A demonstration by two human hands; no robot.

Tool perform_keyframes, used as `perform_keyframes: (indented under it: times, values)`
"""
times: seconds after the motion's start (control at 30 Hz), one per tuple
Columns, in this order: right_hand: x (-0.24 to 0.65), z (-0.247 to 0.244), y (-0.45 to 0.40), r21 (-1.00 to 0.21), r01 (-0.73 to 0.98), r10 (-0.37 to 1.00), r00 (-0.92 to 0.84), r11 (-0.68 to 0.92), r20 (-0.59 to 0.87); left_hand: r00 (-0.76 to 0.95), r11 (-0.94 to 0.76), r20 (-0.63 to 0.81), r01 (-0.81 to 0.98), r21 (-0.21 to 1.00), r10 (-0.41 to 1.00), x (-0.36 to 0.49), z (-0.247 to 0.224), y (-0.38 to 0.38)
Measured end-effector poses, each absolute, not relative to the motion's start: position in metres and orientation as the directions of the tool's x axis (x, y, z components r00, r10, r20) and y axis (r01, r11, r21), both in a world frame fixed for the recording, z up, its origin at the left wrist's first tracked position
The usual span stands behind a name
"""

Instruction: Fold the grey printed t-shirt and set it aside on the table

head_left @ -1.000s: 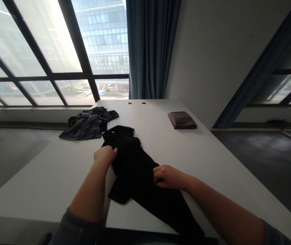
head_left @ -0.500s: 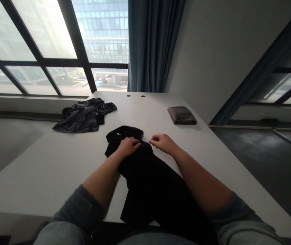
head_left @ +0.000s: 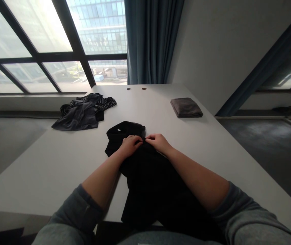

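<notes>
Black trousers (head_left: pixel 150 183) lie stretched along the table toward me, the near end splitting into two legs that drop past the front edge. The waist opening (head_left: pixel 125 127) is at the far end, with a small white label inside. My left hand (head_left: pixel 131 143) lies across the cloth just below the waist, its thumb and fingers pinching the edge. My right hand (head_left: pixel 158 142) meets it from the right, fingertips closed on the same edge. The fingertips almost touch. Fine detail of the dark cloth between them is hard to see.
A loose heap of dark grey and striped clothes (head_left: pixel 80 114) sits on the white table (head_left: pixel 66 173) at the back left. A folded brown-grey cloth (head_left: pixel 186 107) lies at the back right. Beyond are a window and a blue curtain (head_left: pixel 152 41).
My right hand has moved left to the trousers' edge and closed on it beside my left hand. My left hand keeps its place on the cloth. The view has shifted slightly.
</notes>
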State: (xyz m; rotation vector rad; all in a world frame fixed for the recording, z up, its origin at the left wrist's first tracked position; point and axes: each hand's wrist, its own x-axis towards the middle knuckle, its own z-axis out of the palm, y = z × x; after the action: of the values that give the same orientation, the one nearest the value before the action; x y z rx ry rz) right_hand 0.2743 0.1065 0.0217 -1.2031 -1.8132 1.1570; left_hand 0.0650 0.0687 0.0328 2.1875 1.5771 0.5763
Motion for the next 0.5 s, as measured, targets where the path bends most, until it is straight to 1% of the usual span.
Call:
perform_keyframes:
  times: [0.1, 0.17, 0.23, 0.33, 0.5]
  values:
    - [0.2734, 0.0179, 0.1045, -0.984, 0.161, 0.945, -0.328, 0.075, 0.018, 0.272, -0.313, 0.156, 0.803, 0.506, 0.950, 0.0678, 0.0384, 0.0639]
    - [0.2722, 0.0162, 0.1034, -0.998, 0.059, 0.950, -0.311, 0.008, -0.011, 0.261, -0.323, 0.191, 0.801, 0.504, 0.946, 0.0698, 0.0412, 0.0612]
    - [0.2712, 0.0158, 0.1025, -0.999, -0.003, 0.949, -0.311, -0.048, -0.045, 0.241, -0.318, 0.211, 0.789, 0.525, 0.947, 0.0713, 0.0428, 0.0593]
    - [0.2711, 0.0168, 0.1018, -0.997, -0.024, 0.950, -0.306, -0.080, -0.069, 0.218, -0.316, 0.235, 0.755, 0.574, 0.947, 0.0716, 0.0427, 0.0578]
    - [0.2733, 0.0190, 0.1020, -0.999, -0.004, 0.953, -0.298, -0.052, -0.049, 0.203, -0.347, 0.289, 0.684, 0.642, 0.936, 0.0689, 0.0388, 0.0577]
